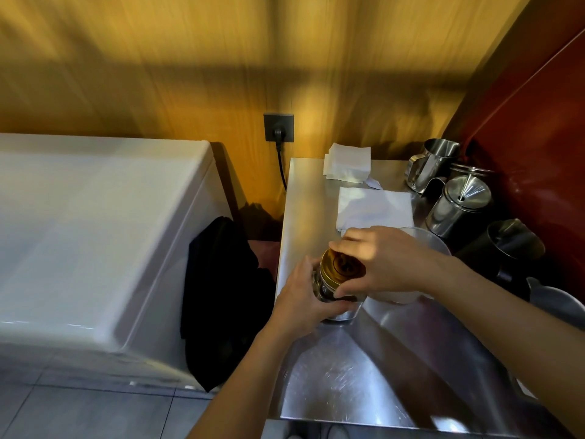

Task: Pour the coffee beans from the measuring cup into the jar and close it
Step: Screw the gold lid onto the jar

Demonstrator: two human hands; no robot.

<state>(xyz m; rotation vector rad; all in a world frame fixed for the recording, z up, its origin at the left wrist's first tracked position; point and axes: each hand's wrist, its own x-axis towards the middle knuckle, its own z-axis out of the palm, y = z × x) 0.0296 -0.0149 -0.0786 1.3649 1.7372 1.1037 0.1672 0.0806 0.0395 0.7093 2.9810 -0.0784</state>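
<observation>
A glass jar [342, 307] with dark coffee beans inside stands near the left edge of the steel counter [364, 375]. My left hand [300, 302] wraps around its side. A gold metal lid [340, 268] sits on the jar's mouth, and my right hand [386, 258] grips that lid from above with fingers around its rim. Behind my right hand stands a clear plastic measuring cup [424, 239], mostly hidden; I cannot tell what it contains.
White paper napkins [375, 205] and a smaller stack [346, 161] lie at the back. Steel pitchers [430, 164], a lidded steel pot [459, 207] and a black jug [506, 245] line the right. A white appliance [95, 232] and black cloth [221, 296] sit left.
</observation>
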